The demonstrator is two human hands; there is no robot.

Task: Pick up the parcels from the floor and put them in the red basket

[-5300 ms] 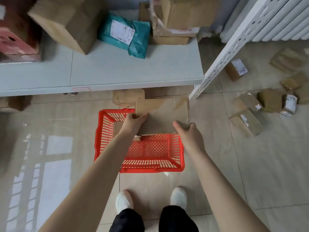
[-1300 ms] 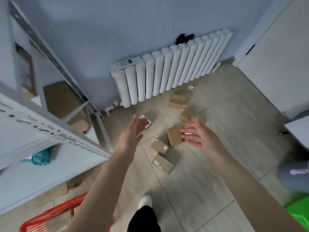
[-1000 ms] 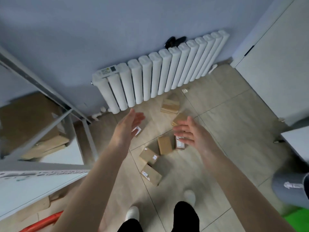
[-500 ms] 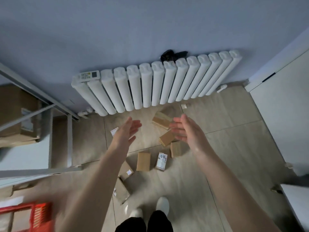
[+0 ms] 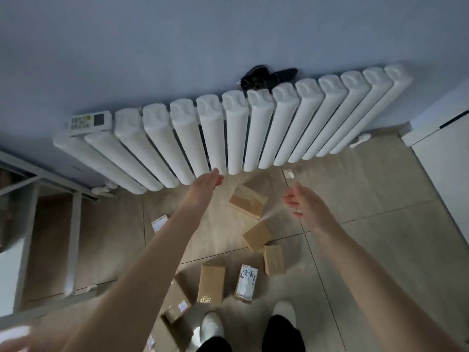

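Observation:
Several brown cardboard parcels lie scattered on the tiled floor below me. A larger flat parcel point(image 5: 247, 201) sits nearest the radiator, between my two hands. Another point(image 5: 257, 235) lies just below it, and a white-labelled one point(image 5: 245, 280) is close to my feet. My left hand point(image 5: 205, 185) reaches forward with straight fingers and holds nothing. My right hand point(image 5: 303, 203) is also stretched out, fingers relaxed and empty. Both hands hover above the parcels without touching them. The red basket is out of view.
A white ribbed radiator point(image 5: 228, 130) runs along the blue wall, with a remote control point(image 5: 87, 122) and a black object point(image 5: 265, 76) on top. A white metal shelf frame point(image 5: 50, 224) stands at left. My white shoes point(image 5: 212, 327) are at the bottom.
I have turned from the basket and stepped closer to the parcels by the radiator. Both empty hands have stretched further forward. The basket has left the view.

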